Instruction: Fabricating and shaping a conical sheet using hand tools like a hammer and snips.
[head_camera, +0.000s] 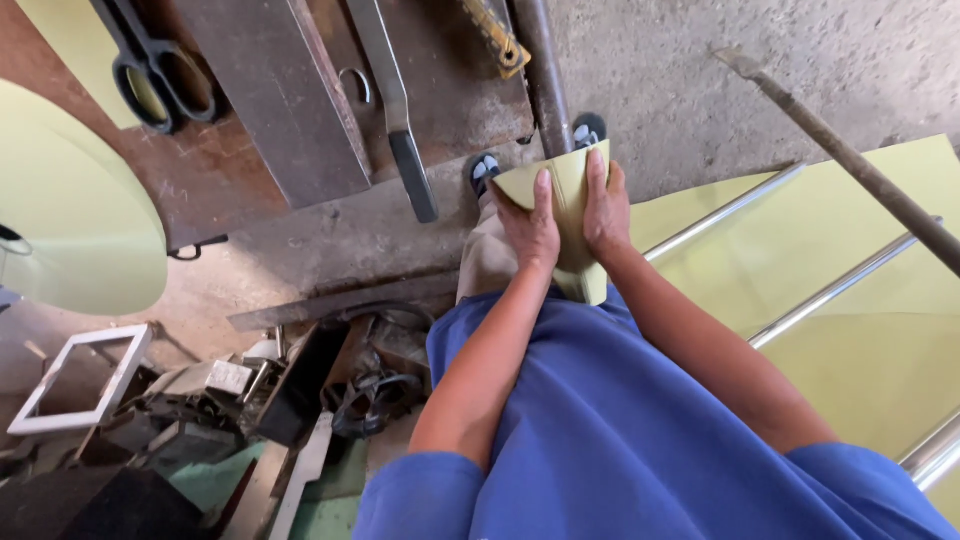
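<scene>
Gritty concrete floor (700, 90); curled yellow sheet (570, 190) in hands (565, 220).

Far left, black-handled scissors (160, 75) lie on a rusty metal table (230, 170) beside a grey steel plate (275, 95) and a flat bar (395, 110). A pale yellow disc (75, 215) sits at the left edge — below it, near left, a white square frame (80, 378) tops a heap of metal scrap (300, 385). Right, chrome rods (835, 285) cross yellow sheets (860, 330).

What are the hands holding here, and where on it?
Both hands, left and right, clasp a curved pale yellow-green sheet piece around its middle, fingers reaching toward its upper edge.
</scene>
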